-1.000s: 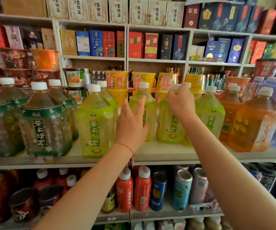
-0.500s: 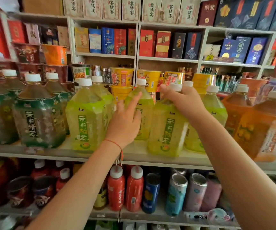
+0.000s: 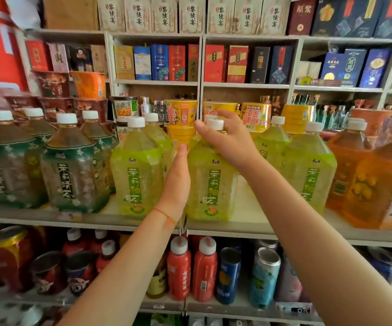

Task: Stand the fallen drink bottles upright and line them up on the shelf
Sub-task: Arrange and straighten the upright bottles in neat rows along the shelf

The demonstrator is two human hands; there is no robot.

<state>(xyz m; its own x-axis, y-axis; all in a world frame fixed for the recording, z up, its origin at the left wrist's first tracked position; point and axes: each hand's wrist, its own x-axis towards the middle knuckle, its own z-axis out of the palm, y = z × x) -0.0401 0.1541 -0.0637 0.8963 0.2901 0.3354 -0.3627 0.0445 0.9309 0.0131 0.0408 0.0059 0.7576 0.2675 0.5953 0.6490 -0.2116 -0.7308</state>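
Shelf (image 3: pixel 249 225): yellow-green bottle (image 3: pixel 210 184) upright at front edge, mid-row. Right hand (image 3: pixel 228 137) curled round its cap; left hand (image 3: pixel 177 182) flat, fingers straight, against its side. No fallen bottles visible; final alignment seemingly remains.

The yellow-green bottle (image 3: pixel 210 184) is clear glossy plastic with a matt white cap (image 3: pixel 215 124). Cans (image 3: pixel 264 276) below look like shiny metal, and the shelf (image 3: pixel 249 228) is smooth and pale.
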